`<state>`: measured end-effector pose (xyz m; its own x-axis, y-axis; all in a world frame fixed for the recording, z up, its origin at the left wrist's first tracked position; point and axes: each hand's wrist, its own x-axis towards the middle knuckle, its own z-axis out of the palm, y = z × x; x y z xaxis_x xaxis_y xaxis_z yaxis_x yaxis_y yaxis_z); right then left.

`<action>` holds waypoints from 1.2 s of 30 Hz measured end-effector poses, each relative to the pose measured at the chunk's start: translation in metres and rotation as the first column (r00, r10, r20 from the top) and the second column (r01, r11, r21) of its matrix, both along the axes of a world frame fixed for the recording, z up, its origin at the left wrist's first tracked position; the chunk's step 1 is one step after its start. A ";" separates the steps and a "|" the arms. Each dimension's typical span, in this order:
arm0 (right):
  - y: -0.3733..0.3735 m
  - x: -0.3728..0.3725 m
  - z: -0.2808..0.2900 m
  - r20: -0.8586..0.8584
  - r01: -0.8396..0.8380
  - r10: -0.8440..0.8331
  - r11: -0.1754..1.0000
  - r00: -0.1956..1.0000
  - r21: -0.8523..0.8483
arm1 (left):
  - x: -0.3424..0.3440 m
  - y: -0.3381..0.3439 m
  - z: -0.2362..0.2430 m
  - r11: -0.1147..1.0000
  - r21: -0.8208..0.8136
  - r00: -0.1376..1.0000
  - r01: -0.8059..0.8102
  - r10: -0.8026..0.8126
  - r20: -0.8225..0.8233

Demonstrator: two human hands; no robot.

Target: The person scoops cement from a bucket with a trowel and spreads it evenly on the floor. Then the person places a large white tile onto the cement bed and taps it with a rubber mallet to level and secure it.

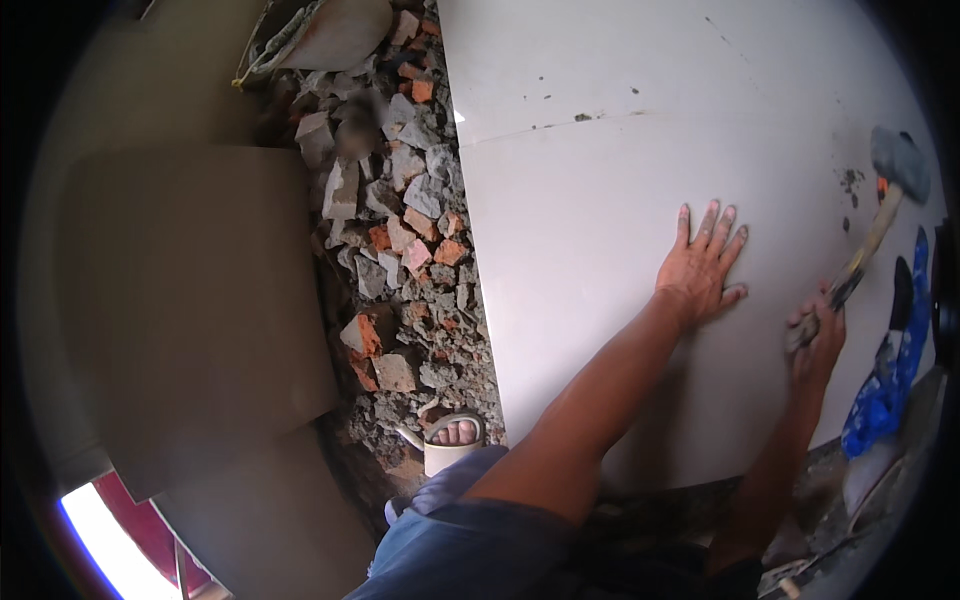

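Observation:
My left hand (700, 265) lies flat on a large white floor tile (580, 330), fingers spread and tips dusty. To its right, my right hand (818, 338) is closed round the lower end of a mallet's wooden handle. The mallet (900, 165) has a thick grey head, which hangs over the right side of the white surface. Dark crumbs of dirt (850, 185) lie near the head. A seam runs across the white surface beyond my left hand, with specks of dirt along it.
Broken brick and concrete rubble (405, 220) fills a strip left of the tile. A sack (335, 35) stands at its far end. My sandalled foot (455, 435) is on the rubble. At the right lie a blue plastic piece (880, 410) and a black-handled tool (902, 295).

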<state>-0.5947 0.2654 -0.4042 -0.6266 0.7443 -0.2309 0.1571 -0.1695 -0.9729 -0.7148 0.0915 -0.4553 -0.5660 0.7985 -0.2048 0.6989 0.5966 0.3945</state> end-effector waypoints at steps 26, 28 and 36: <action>-0.253 0.077 -0.027 0.494 -0.059 -0.160 0.915 0.855 0.399 | 0.029 -0.236 0.021 0.988 -0.146 0.994 0.046 -0.030 0.106; -0.253 0.070 -0.025 0.538 -0.157 -0.138 0.871 0.831 0.466 | 0.029 -0.234 0.022 0.990 -0.136 0.990 0.037 -0.018 0.138; -0.271 0.032 -0.020 0.502 -0.294 -0.072 0.735 0.862 0.611 | 0.029 -0.232 0.023 0.984 -0.171 0.995 0.041 -0.024 0.102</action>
<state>-0.5628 -0.0060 -0.4243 -0.6641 0.7476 -0.0008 0.5867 0.5205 -0.6204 -0.6861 -0.1409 -0.4324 -0.5104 0.7641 -0.3945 0.6818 0.6392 0.3559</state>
